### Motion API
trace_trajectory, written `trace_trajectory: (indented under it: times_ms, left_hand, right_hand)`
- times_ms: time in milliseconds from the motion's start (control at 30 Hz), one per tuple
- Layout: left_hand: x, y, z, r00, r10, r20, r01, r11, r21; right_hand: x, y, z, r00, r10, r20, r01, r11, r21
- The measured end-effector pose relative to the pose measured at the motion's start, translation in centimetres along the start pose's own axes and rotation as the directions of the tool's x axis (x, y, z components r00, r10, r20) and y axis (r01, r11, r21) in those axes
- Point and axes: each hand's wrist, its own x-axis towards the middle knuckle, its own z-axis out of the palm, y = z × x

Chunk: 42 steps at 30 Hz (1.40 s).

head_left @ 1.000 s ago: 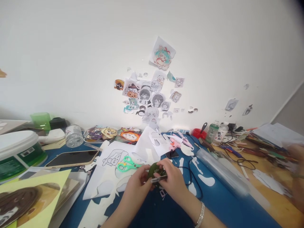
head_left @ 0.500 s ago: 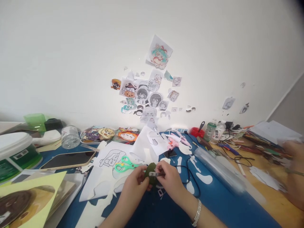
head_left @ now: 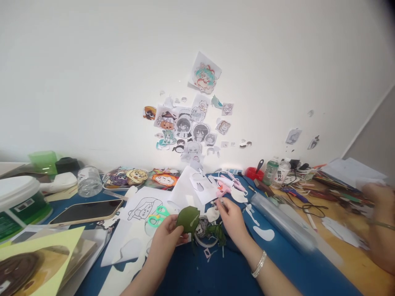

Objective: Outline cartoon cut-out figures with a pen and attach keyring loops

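My left hand (head_left: 171,232) pinches a dark green, rounded flat piece (head_left: 189,218) between thumb and fingers; its material is unclear. My right hand (head_left: 231,216) is raised to the right of it, apart from the piece. Its thumb and forefinger are pressed together on a small thing I cannot make out. Between and below the hands lie a round grey-patterned item (head_left: 203,227) and dark green leaf-like pieces (head_left: 217,233). Green-handled scissors (head_left: 158,216) rest on the line drawing sheet (head_left: 143,207) beside my left hand.
A phone (head_left: 86,211), a white and green tub (head_left: 18,201) and a clear jar (head_left: 89,181) stand left. A pink glue gun (head_left: 222,189), a clear plastic roll (head_left: 282,222) and bottles (head_left: 281,172) lie right. Another person's blurred hand (head_left: 378,205) is at the far right.
My right hand has moved up and away from the green piece, where it held a small metal tool against it. My left hand has shifted slightly left, turning the piece's broad side into view.
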Motion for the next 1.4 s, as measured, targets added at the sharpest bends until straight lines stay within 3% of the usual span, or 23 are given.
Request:
trace_trajectory:
  times_ms: [233,433,633,900,1167,1400]
  left_hand:
    - [0.3,-0.3,-0.1,1.0,0.009,0.025,-0.01,0.999,0.05]
    - [0.1,0.3,0.0,1.0,0.012,0.019,-0.013,0.997,0.079]
    - [-0.3,0.5,0.5,0.993,0.069,0.097,-0.077,0.993,0.086]
    - [-0.4,0.1,0.9,0.976,0.124,0.181,-0.135,0.99,0.05]
    - [-0.7,0.2,0.8,0.96,0.162,0.227,-0.174,0.984,0.034]
    - [-0.9,0.2,1.0,0.959,0.175,0.224,-0.19,0.981,0.046]
  right_hand:
    - [-1.5,-1.3,1.6,0.979,-0.166,0.115,0.17,0.985,-0.02]
    - [-1.7,-2.0,1.5,0.957,-0.268,0.113,0.266,0.964,0.033]
    - [-2.6,-2.9,2.5,0.907,-0.404,0.123,0.4,0.915,0.055]
    - [-3.0,-3.4,2.7,0.902,-0.427,0.066,0.429,0.903,-0.018]
    - [-3.1,-3.1,3.1,0.824,-0.566,0.022,0.565,0.818,-0.104]
    - [-3.3,-3.6,3.1,0.816,-0.578,-0.001,0.573,0.81,-0.122]
